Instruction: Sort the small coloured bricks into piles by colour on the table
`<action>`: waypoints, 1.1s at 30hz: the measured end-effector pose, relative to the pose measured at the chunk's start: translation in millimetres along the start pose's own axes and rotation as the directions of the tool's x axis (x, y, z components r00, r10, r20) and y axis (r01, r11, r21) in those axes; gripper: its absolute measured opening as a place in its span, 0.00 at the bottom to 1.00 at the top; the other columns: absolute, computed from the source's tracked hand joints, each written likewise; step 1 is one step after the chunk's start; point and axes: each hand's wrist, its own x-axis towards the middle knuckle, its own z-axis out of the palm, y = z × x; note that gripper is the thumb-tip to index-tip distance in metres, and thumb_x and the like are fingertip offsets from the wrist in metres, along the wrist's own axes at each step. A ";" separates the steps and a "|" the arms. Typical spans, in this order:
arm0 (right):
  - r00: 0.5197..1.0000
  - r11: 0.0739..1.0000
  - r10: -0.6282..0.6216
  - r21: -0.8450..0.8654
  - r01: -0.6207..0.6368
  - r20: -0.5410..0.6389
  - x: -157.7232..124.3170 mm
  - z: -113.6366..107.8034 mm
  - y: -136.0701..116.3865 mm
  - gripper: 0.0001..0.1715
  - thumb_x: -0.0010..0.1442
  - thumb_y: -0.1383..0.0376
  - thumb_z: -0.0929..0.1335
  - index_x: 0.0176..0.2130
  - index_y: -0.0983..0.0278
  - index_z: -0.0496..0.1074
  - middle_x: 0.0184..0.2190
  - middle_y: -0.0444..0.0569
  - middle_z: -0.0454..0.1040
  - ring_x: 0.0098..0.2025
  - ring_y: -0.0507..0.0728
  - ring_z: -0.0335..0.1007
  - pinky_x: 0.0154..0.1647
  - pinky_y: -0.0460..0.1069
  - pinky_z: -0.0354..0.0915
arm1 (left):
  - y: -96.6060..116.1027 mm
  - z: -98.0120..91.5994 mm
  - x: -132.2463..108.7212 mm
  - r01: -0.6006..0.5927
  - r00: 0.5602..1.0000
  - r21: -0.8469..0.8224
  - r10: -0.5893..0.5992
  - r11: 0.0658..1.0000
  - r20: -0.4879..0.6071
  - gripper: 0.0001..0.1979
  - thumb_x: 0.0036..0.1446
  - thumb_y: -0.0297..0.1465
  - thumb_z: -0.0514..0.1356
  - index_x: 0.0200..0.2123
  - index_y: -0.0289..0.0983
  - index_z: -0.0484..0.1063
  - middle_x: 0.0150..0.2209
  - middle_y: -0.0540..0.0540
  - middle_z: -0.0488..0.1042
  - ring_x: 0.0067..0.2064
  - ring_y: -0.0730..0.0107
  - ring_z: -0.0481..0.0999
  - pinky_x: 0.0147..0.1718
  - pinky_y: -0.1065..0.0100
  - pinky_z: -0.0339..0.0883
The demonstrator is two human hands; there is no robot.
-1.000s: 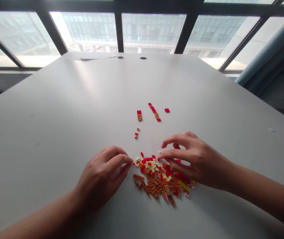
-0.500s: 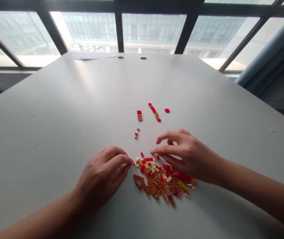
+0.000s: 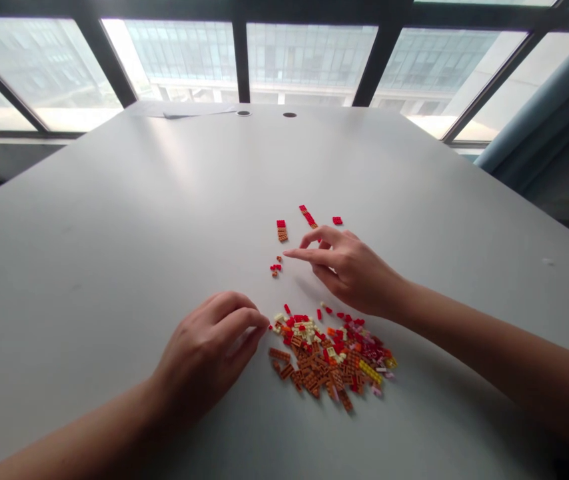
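My left hand (image 3: 219, 350) rests on the table at the left edge of the brick pile, thumb and fingertips pinched together at a tiny red brick (image 3: 270, 327). Over the table beyond the pile is my right hand (image 3: 347, 267), its index finger stretched out and nothing visible in it. Just left of that fingertip lies a small brown brick (image 3: 279, 259). Close by are small red bricks (image 3: 276, 267) and another brown brick (image 3: 275, 274). The loose pile (image 3: 314, 367) mixes brown, red, cream, yellow, orange and pink bricks.
Farther back lie a red-and-brown block (image 3: 282, 231), a long red-and-brown strip (image 3: 308, 216) partly hidden by my right hand, and a small red block (image 3: 337, 220). Paper (image 3: 184, 112) and two round holes are at the white table's far edge, before the windows.
My right hand has moved from the pile's far edge forward and left to the small bricks. Another red brick now lies among them. My left hand has stayed in place.
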 end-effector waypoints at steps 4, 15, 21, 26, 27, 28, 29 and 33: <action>0.997 0.998 0.049 -0.040 -0.047 0.058 4.7 6.5 1.7 0.22 0.61 0.73 0.61 0.50 0.60 0.74 0.45 0.54 0.70 0.30 0.51 0.64 0.44 0.55 0.58 | -0.1 -1.4 1.0 -0.003 1.000 0.022 0.003 1.000 -0.001 0.05 0.58 0.25 0.57 0.34 0.38 0.73 0.34 0.47 0.74 0.34 0.72 0.74 0.34 0.72 0.69; 0.999 0.997 -0.028 0.071 0.026 0.022 -14.5 -22.1 -8.8 0.20 0.60 0.75 0.61 0.41 0.59 0.77 0.44 0.52 0.70 0.34 0.51 0.66 0.44 0.53 0.61 | -1.0 -2.6 1.4 0.030 0.999 0.052 -0.031 0.998 0.015 0.05 0.59 0.27 0.57 0.35 0.39 0.73 0.33 0.48 0.73 0.33 0.73 0.74 0.33 0.72 0.68; 0.982 0.979 -0.179 0.115 0.171 0.067 -30.4 -37.7 -16.6 0.24 0.61 0.77 0.60 0.30 0.57 0.79 0.44 0.49 0.72 0.37 0.51 0.65 0.41 0.51 0.61 | -1.2 -3.8 1.8 0.038 0.998 0.043 -0.040 0.998 0.052 0.06 0.59 0.28 0.57 0.33 0.40 0.74 0.32 0.48 0.73 0.32 0.73 0.73 0.31 0.73 0.68; 0.952 0.953 -0.296 0.099 0.288 0.078 -32.4 -33.8 -17.8 0.24 0.62 0.76 0.62 0.30 0.53 0.79 0.43 0.46 0.74 0.37 0.52 0.63 0.40 0.51 0.57 | -0.9 -3.7 2.2 0.033 0.999 0.050 -0.034 0.998 0.022 0.06 0.59 0.28 0.57 0.33 0.40 0.74 0.32 0.48 0.73 0.32 0.72 0.74 0.31 0.73 0.68; 0.949 0.950 -0.306 0.089 0.298 0.082 -32.4 -33.5 -17.6 0.23 0.62 0.75 0.62 0.30 0.52 0.79 0.43 0.46 0.74 0.36 0.52 0.63 0.40 0.51 0.56 | -0.8 -3.6 2.2 0.033 0.999 0.050 -0.034 0.998 0.021 0.06 0.59 0.27 0.57 0.33 0.40 0.74 0.32 0.48 0.73 0.32 0.72 0.74 0.32 0.73 0.69; 0.946 0.949 -0.311 0.081 0.305 0.086 -32.4 -33.6 -17.3 0.22 0.61 0.74 0.63 0.30 0.52 0.79 0.44 0.45 0.74 0.36 0.52 0.62 0.39 0.51 0.56 | -0.8 -3.6 2.2 0.033 0.999 0.050 -0.034 0.998 0.018 0.06 0.59 0.27 0.57 0.33 0.39 0.74 0.32 0.48 0.73 0.33 0.72 0.74 0.32 0.73 0.69; 0.945 0.948 -0.314 0.074 0.308 0.089 -32.4 -33.8 -16.6 0.22 0.61 0.74 0.63 0.29 0.52 0.79 0.44 0.45 0.74 0.36 0.52 0.62 0.39 0.51 0.55 | -0.7 -3.6 2.1 0.032 0.999 0.049 -0.032 0.998 0.016 0.06 0.59 0.27 0.57 0.33 0.39 0.74 0.33 0.48 0.73 0.33 0.72 0.74 0.32 0.73 0.69; 0.951 0.954 -0.298 0.054 0.295 0.078 -31.3 -34.8 -11.1 0.24 0.60 0.77 0.62 0.27 0.52 0.79 0.44 0.44 0.75 0.36 0.51 0.62 0.39 0.51 0.55 | -0.8 -3.6 1.3 0.033 0.999 0.056 -0.034 0.998 0.025 0.06 0.59 0.27 0.57 0.33 0.39 0.73 0.33 0.48 0.73 0.32 0.73 0.74 0.32 0.73 0.69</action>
